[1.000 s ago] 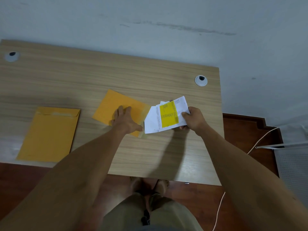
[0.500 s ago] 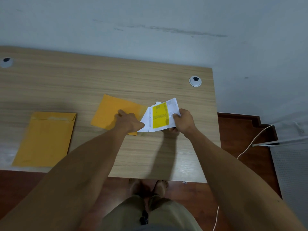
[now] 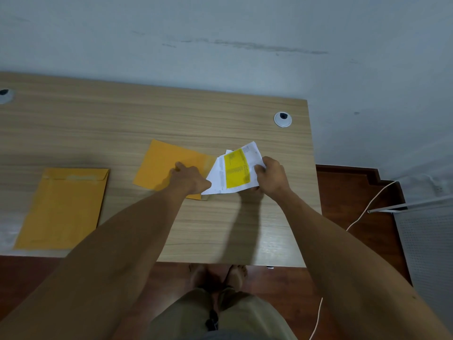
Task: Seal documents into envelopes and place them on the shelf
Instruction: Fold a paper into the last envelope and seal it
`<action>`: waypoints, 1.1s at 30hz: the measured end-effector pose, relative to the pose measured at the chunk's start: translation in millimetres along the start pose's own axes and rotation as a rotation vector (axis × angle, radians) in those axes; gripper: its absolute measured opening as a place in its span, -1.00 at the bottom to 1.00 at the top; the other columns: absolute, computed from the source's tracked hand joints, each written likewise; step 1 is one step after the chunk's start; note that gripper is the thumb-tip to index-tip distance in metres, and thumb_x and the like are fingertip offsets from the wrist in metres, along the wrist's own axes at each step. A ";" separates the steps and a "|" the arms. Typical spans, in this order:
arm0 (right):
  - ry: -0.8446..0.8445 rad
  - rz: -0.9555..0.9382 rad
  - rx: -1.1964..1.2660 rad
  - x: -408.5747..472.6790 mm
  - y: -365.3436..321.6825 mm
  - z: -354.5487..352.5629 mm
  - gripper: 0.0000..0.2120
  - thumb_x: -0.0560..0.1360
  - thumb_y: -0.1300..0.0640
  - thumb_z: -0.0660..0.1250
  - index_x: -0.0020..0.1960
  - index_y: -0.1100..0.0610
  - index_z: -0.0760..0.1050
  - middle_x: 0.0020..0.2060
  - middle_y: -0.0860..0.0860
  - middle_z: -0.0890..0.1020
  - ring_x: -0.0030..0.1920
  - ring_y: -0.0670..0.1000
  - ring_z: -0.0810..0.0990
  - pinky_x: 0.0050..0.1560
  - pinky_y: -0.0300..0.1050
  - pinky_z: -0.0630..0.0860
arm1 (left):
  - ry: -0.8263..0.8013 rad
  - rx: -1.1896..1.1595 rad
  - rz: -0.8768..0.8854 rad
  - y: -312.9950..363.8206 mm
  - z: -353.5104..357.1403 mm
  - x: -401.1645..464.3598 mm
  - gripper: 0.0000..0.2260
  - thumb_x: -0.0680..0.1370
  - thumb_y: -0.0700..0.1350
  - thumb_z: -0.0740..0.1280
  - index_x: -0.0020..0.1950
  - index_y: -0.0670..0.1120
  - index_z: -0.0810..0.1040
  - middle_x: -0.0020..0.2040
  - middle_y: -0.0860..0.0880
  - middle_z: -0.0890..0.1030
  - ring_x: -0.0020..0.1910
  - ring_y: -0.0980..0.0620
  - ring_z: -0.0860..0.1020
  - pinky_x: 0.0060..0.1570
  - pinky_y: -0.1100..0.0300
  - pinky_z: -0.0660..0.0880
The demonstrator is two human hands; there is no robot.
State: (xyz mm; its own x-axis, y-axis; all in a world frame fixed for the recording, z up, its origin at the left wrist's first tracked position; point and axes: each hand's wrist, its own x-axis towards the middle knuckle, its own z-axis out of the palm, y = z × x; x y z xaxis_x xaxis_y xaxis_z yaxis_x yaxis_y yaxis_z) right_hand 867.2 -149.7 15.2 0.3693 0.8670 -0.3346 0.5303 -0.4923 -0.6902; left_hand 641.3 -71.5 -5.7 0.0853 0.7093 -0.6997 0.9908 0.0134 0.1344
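Pinching the limp papers (image 3: 235, 171) by their far edge, right fingers (image 3: 259, 169) closed, I pin the envelope (image 3: 166, 165) under flat left fingers (image 3: 180, 166).

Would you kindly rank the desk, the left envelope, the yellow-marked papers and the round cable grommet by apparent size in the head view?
1. Desk, by far the largest.
2. Left envelope.
3. Yellow-marked papers, partly covered by both hands, so their full extent is unsure.
4. Cable grommet, smallest.
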 end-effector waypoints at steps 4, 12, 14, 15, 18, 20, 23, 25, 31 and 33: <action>-0.087 0.073 0.275 -3.0 -6.4 1.5 -0.82 0.60 0.26 0.15 0.03 0.35 0.47 -0.31 0.33 0.65 -0.47 0.21 0.64 -0.51 -0.06 0.53 | 0.037 -0.013 -0.013 8.5 2.0 -5.4 -0.48 0.50 0.12 0.28 0.36 -0.16 0.40 0.59 -0.37 -0.07 0.54 -0.35 0.08 0.40 -0.12 0.22; -0.067 0.144 0.361 -5.2 -14.1 23.0 -0.81 0.61 0.25 0.13 0.09 0.37 0.42 -0.22 0.39 0.65 -0.47 0.22 0.64 -0.48 -0.01 0.56 | 0.041 -0.121 0.057 10.9 -0.3 -8.5 -0.52 0.36 0.17 0.09 0.08 -0.06 0.55 0.38 -0.22 0.41 0.33 -0.19 0.38 0.24 -0.04 0.41; -0.064 0.148 0.354 -5.9 -20.4 29.7 -0.83 0.62 0.24 0.13 0.05 0.36 0.40 -0.23 0.38 0.63 -0.47 0.25 0.64 -0.49 -0.01 0.56 | 0.075 -0.151 0.095 11.2 0.2 -8.6 -0.69 0.40 0.15 0.08 -0.17 0.00 0.51 0.34 -0.20 0.41 0.35 -0.19 0.36 0.26 -0.07 0.41; -0.065 0.150 0.339 -5.5 -23.5 32.9 -0.84 0.61 0.23 0.13 0.04 0.34 0.39 -0.24 0.37 0.63 -0.46 0.27 0.64 -0.49 0.00 0.56 | 0.093 -0.166 0.121 11.2 1.7 -8.8 -0.75 0.42 0.13 0.10 -0.27 0.00 0.44 0.32 -0.18 0.41 0.34 -0.19 0.35 0.27 -0.08 0.42; -0.069 0.124 0.275 -1.2 -27.3 42.3 -0.79 0.57 0.13 0.15 0.04 0.29 0.41 -0.20 0.32 0.64 -0.38 0.32 0.67 -0.41 0.18 0.63 | 0.142 -0.156 0.192 9.3 3.5 -16.5 -0.76 0.43 0.10 0.13 -0.36 0.00 0.34 0.37 -0.13 0.39 0.43 -0.15 0.28 0.30 -0.10 0.38; -0.094 0.107 0.200 1.5 -30.1 45.4 -0.77 0.55 0.06 0.17 -0.01 0.24 0.41 -0.12 0.25 0.62 -0.24 0.32 0.67 -0.26 0.31 0.63 | 0.177 -0.145 0.245 9.3 3.3 -21.8 -0.77 0.47 0.07 0.16 -0.33 0.00 0.37 0.50 -0.10 0.30 0.48 -0.13 0.22 0.32 -0.10 0.36; -0.194 0.082 0.098 1.8 -42.4 40.1 -0.76 0.62 0.07 0.11 0.02 0.24 0.42 -0.02 0.20 0.58 -0.05 0.28 0.62 -0.09 0.25 0.63 | 0.209 -0.117 0.282 9.7 5.0 -24.7 -0.83 0.54 0.02 0.21 -0.22 0.00 0.44 0.61 -0.02 0.13 0.52 -0.10 0.17 0.30 -0.14 0.35; -0.268 0.129 0.076 6.8 -44.7 33.5 -0.72 0.60 0.16 0.07 0.08 0.30 0.48 -0.03 0.26 0.60 -0.08 0.31 0.62 -0.13 0.17 0.60 | 0.214 -0.092 0.271 8.5 6.9 -22.7 -0.84 0.56 0.03 0.19 -0.16 0.00 0.44 0.62 -0.02 0.08 0.53 -0.10 0.15 0.31 -0.17 0.34; -0.199 0.282 0.330 18.1 -29.9 23.5 -0.88 0.44 0.42 0.27 -0.08 0.27 0.51 -0.22 0.25 0.54 -0.29 0.19 0.56 -0.25 0.05 0.41 | 0.303 -0.046 0.251 7.4 8.9 -21.5 -0.82 0.58 0.02 0.15 -0.02 -0.04 0.48 0.54 -0.05 0.22 0.43 -0.15 0.26 0.21 -0.11 0.40; -0.185 0.286 0.353 18.5 -30.0 24.2 -0.88 0.42 0.43 0.30 -0.08 0.30 0.53 -0.22 0.28 0.58 -0.29 0.22 0.61 -0.26 0.08 0.47 | 0.357 -0.031 0.270 9.3 10.1 -20.8 -0.85 0.58 0.01 0.14 -0.06 -0.02 0.43 0.42 -0.06 0.33 0.35 -0.14 0.32 0.10 -0.07 0.42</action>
State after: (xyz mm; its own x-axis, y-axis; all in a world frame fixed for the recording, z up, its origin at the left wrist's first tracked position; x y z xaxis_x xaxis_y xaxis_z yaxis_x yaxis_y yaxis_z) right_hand 839.6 -117.1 14.2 0.3038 0.7160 -0.6286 0.1245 -0.6839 -0.7189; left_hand 649.8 -93.2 3.0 0.2933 0.8890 -0.3515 0.9340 -0.1882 0.3035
